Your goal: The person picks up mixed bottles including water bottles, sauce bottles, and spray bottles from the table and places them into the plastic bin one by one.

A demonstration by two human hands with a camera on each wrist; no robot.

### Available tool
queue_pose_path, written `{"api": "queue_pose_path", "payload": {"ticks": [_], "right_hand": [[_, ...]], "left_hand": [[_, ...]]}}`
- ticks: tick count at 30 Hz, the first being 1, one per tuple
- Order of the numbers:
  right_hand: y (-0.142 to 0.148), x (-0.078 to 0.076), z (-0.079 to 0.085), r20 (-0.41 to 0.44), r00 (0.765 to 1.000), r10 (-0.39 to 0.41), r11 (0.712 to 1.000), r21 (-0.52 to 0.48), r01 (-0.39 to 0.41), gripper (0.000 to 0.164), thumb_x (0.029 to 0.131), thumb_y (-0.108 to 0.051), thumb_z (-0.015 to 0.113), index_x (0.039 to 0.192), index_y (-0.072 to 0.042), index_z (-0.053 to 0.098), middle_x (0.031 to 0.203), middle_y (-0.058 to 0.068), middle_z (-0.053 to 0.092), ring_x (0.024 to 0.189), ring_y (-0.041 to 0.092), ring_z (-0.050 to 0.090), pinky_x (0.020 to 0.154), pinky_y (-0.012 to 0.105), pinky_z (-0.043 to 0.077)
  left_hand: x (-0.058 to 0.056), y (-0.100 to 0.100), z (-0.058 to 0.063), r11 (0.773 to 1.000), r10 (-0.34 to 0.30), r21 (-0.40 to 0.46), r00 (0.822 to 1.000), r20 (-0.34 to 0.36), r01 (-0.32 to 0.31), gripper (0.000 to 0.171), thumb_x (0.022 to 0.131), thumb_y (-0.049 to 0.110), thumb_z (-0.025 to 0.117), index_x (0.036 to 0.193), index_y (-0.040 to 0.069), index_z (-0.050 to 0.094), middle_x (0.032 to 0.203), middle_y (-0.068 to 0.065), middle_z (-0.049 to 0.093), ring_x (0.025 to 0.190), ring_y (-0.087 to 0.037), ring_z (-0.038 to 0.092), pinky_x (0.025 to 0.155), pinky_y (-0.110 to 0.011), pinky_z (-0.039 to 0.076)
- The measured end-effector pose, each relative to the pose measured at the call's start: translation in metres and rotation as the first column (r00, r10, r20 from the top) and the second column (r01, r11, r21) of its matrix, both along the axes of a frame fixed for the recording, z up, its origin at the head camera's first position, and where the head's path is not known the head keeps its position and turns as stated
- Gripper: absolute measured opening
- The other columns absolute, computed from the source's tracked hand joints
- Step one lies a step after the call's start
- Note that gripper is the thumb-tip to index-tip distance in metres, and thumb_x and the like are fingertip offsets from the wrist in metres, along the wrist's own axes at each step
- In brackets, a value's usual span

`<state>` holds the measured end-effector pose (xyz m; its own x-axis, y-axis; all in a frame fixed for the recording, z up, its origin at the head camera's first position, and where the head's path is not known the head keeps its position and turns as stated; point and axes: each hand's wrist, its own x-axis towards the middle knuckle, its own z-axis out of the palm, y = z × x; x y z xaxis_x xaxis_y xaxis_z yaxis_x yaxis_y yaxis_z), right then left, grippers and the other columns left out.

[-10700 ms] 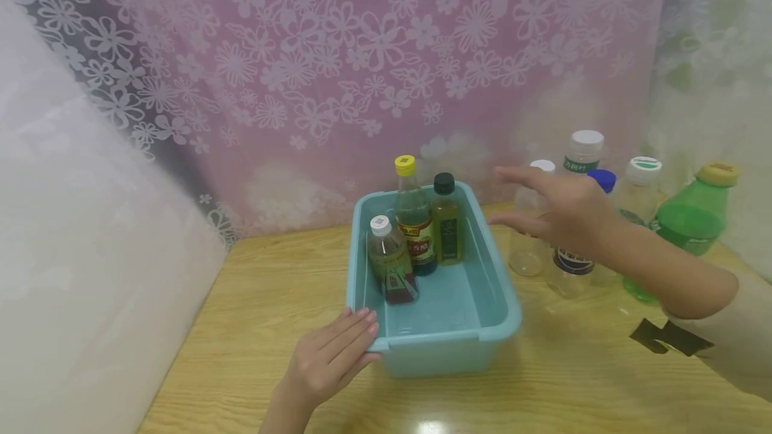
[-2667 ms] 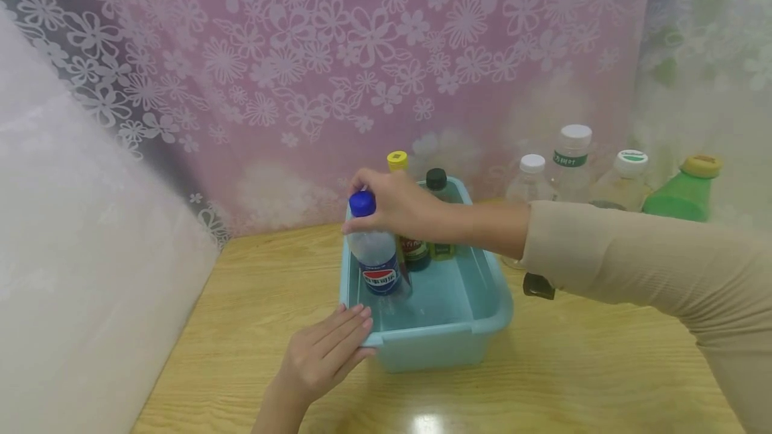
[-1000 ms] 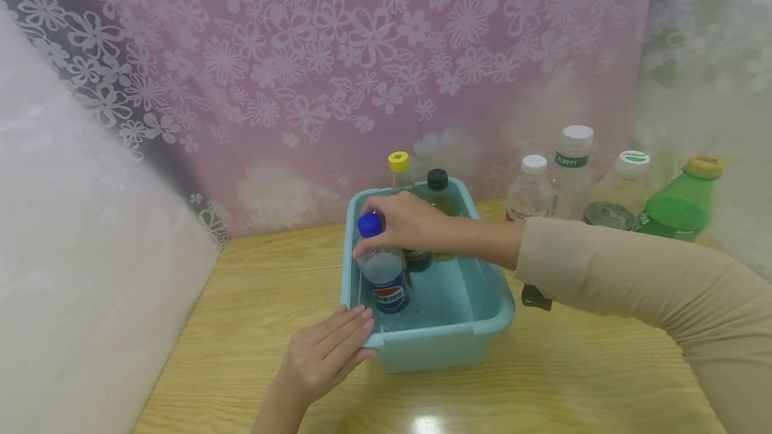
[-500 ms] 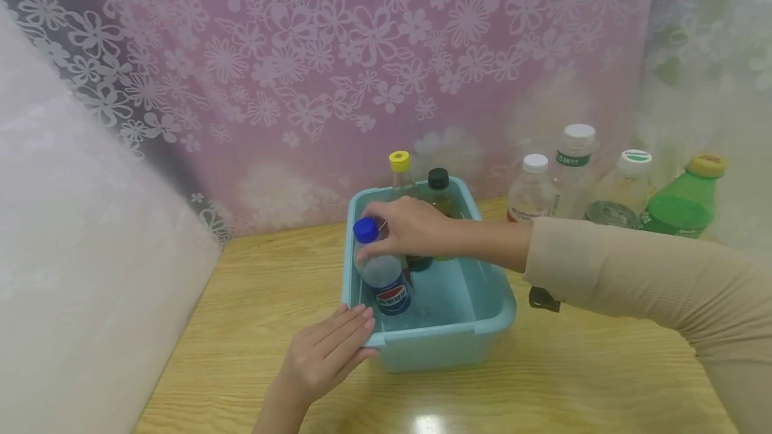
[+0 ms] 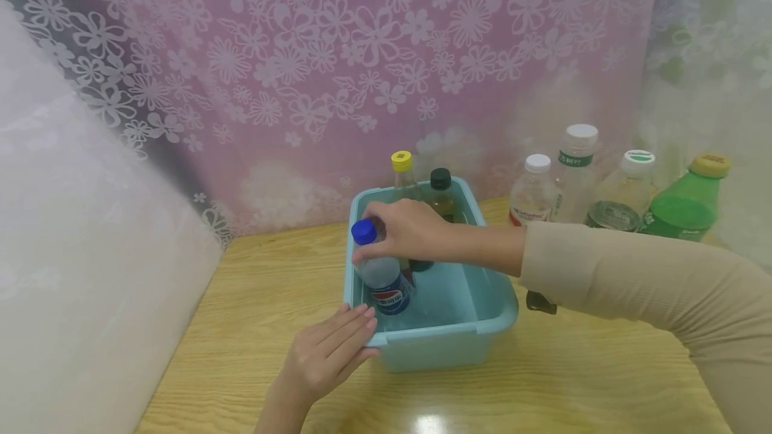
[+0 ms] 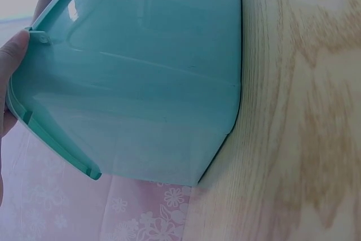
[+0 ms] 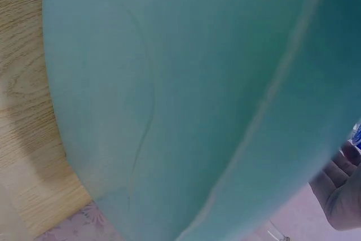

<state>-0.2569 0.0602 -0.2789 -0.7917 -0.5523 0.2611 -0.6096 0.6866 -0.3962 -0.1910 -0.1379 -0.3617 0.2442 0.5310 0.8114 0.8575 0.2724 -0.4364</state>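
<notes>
In the head view, my right hand [image 5: 416, 228] holds a blue-capped Pepsi bottle [image 5: 389, 286] near its neck, inside a light-blue plastic basin [image 5: 434, 350]. The bottle leans with its cap to the left, close to the basin's left wall. My left hand [image 5: 328, 357] grips the rim at the near left corner; its thumb [image 6: 14, 49] shows on the outer side in the left wrist view. A yellow-capped vinegar bottle [image 5: 402, 169] and a dark-capped bottle [image 5: 441, 199] stand farther back in the basin. A white-capped bottle there is mostly hidden behind my right hand and the Pepsi bottle.
Right of the basin stand a small clear bottle [image 5: 533, 199], a tall white-capped bottle [image 5: 577, 153], a white-capped bottle [image 5: 627, 186] and a green bottle [image 5: 681, 209], partly behind my right sleeve [image 5: 615, 273]. A pink flowered curtain [image 5: 301, 119] hangs behind the wooden table [image 5: 259, 293].
Earlier my right hand was empty beside the bottles on the right. It has since carried the Pepsi bottle into the basin and lowered it. Lately the cap has tipped slightly left. The left hand stays put.
</notes>
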Motion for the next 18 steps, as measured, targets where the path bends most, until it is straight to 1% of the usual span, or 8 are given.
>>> {"api": "queue_pose_path", "payload": {"ticks": [3,6,10,13,18], "right_hand": [[0.001,0.000,0.001,0.002,1.000,0.003,1.000,0.007,-0.003,0.060,0.075,-0.058,0.071,0.111,-0.012,0.060,0.087,-0.005,0.068,0.070,0.005,0.061,0.058,0.015,0.054],[0.003,-0.001,0.002,-0.015,1.000,0.011,1.000,0.023,-0.011,0.062,0.075,-0.061,0.069,0.113,-0.013,0.059,0.090,-0.005,0.069,0.075,0.006,0.063,0.059,0.016,0.054],[0.007,-0.001,0.005,-0.039,0.999,0.024,0.999,0.035,-0.022,0.065,0.074,-0.065,0.067,0.115,-0.016,0.059,0.099,-0.003,0.071,0.086,0.009,0.067,0.065,0.019,0.056],[0.011,-0.001,0.007,-0.040,0.999,0.017,0.998,0.056,-0.014,0.066,0.074,-0.067,0.065,0.116,-0.017,0.059,0.104,-0.002,0.071,0.094,0.011,0.067,0.071,0.023,0.058],[0.018,0.001,0.010,-0.041,0.999,0.011,0.994,0.109,-0.007,0.070,0.075,-0.068,0.063,0.121,-0.016,0.057,0.109,-0.001,0.070,0.099,0.014,0.066,0.075,0.027,0.058]], "left_hand": [[0.000,0.000,0.000,1.000,0.001,-0.003,1.000,0.007,-0.001,0.026,0.093,0.019,0.061,0.089,-0.004,0.072,0.083,-0.015,0.073,0.075,-0.023,0.072,0.072,-0.031,0.061],[0.000,0.000,0.001,1.000,0.003,-0.001,1.000,0.003,-0.003,0.026,0.093,0.020,0.061,0.089,-0.004,0.072,0.083,-0.015,0.073,0.075,-0.022,0.072,0.072,-0.031,0.061],[0.000,0.000,0.001,1.000,0.000,0.000,1.000,-0.003,0.000,0.026,0.093,0.020,0.061,0.089,-0.004,0.072,0.083,-0.015,0.073,0.074,-0.023,0.072,0.072,-0.031,0.061],[0.000,0.000,0.000,1.000,-0.002,-0.002,1.000,0.002,0.002,0.026,0.093,0.020,0.061,0.088,-0.004,0.072,0.083,-0.015,0.073,0.074,-0.023,0.072,0.072,-0.031,0.061],[0.000,0.000,-0.001,1.000,0.006,-0.005,1.000,0.014,-0.006,0.026,0.093,0.020,0.061,0.088,-0.004,0.072,0.084,-0.015,0.073,0.075,-0.023,0.072,0.072,-0.031,0.061]]}}
